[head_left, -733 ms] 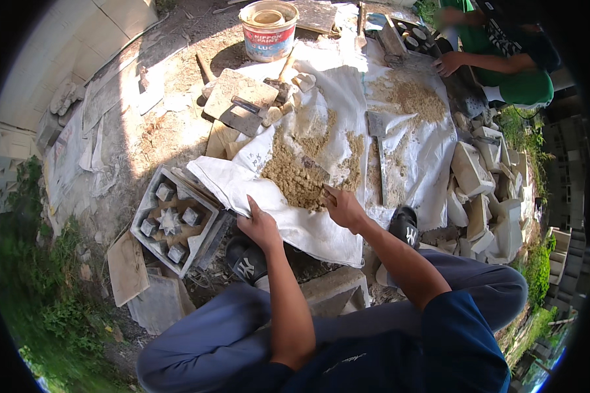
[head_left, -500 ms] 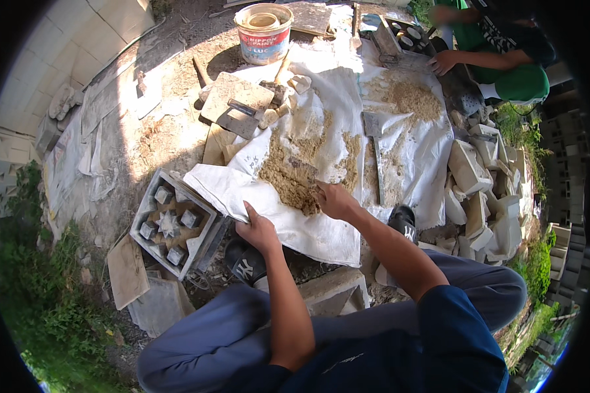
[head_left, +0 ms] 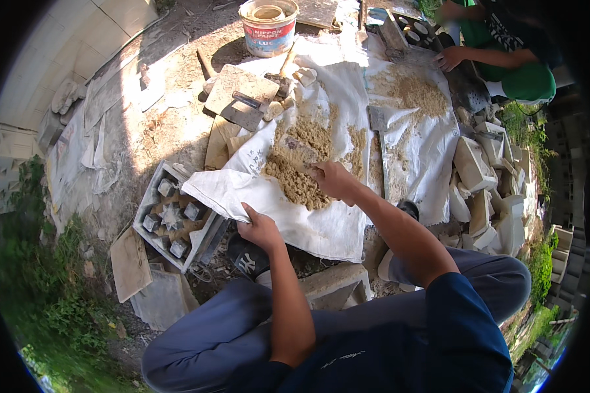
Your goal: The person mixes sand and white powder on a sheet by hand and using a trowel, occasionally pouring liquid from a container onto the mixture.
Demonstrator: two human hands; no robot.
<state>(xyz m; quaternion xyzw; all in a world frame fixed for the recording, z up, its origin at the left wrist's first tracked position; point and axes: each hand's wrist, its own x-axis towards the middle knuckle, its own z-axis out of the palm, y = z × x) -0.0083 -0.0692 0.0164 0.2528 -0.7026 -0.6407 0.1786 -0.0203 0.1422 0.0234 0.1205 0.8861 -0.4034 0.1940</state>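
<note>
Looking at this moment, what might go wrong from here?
If the left hand tugs its gripped edge of the white sheet, the sandy mix heaped on it might scatter. The flat blade in the right hand rests in that mix, so its edge could possibly snag or tear the sheet underneath.

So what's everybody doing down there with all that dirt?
A person crouched low has the edge of a white sheet pinched in the left hand. The right hand grips a flat tool, its blade in a sandy pile on that sheet. A tray with a star shape inside sits off to the left, and a bucket stands farther back. Another person's hand shows at the upper right.
</note>
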